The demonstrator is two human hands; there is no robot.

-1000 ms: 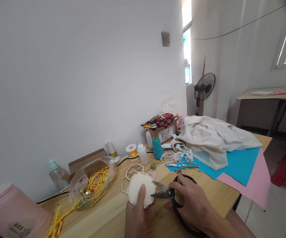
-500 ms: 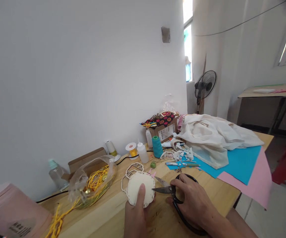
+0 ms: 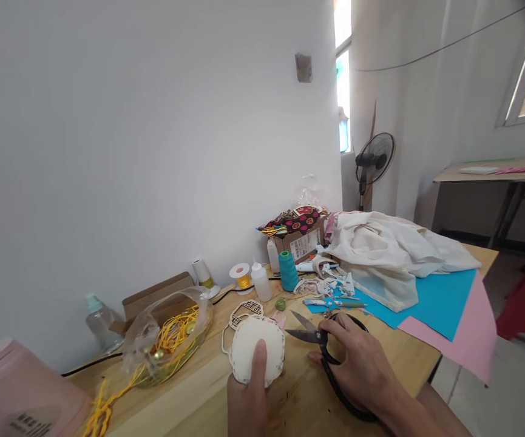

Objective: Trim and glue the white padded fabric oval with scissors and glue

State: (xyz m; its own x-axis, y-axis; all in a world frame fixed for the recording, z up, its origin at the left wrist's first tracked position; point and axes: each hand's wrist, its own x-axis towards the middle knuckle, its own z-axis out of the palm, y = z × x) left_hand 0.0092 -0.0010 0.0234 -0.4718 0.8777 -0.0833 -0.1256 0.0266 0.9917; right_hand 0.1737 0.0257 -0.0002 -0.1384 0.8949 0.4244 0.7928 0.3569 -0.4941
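My left hand [image 3: 252,400] is closed on a cream, scalloped round piece [image 3: 246,343] with a ragged edge. Its thumb lies flat across the face; the other fingers are mostly hidden behind. Black-handled scissors [image 3: 317,337] are in my right hand [image 3: 365,367], with fingers through the loops. Their blades stand apart and point left, the lower tip close to the piece's right edge. Behind the piece, a thin cut-out frame with lattice patterns [image 3: 249,308] lies on the table, partly covered. A green ball [image 3: 280,304] and a pink scrap [image 3: 280,320] lie just beyond.
A teal thread cone [image 3: 288,274], a white squeeze bottle [image 3: 261,284] and a yellow spool [image 3: 243,279] stand at the back. Left are a plastic bag with yellow cord [image 3: 175,331] and a pink container [image 3: 25,388]. White cloth [image 3: 380,243] covers blue sheeting [image 3: 448,303] at right.
The scissors have moved slightly up and right, away from the piece's edge they overlapped before. The left hand still holds the piece, nearly in place. The view has shifted a little.
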